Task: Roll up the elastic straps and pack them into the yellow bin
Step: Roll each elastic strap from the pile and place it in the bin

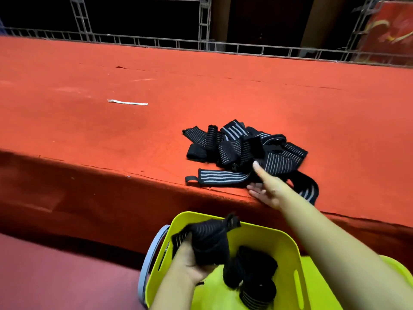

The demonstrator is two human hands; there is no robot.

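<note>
Bin (225,222) sits below the desk (89,121) edge, so rolls drop straight in. Left hand (192,262) grips a rolled strap (210,240) over the bin; right hand (267,189), fingers straight, reaches the loose strap pile (241,146) beyond the bin. Two rolls (252,271) already inside.

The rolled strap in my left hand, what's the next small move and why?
Probably lower the rolled strap and let it go inside the yellow bin. The left hand grips it just above the bin, beside rolls already packed, while the right hand reaches open toward the loose pile.
</note>
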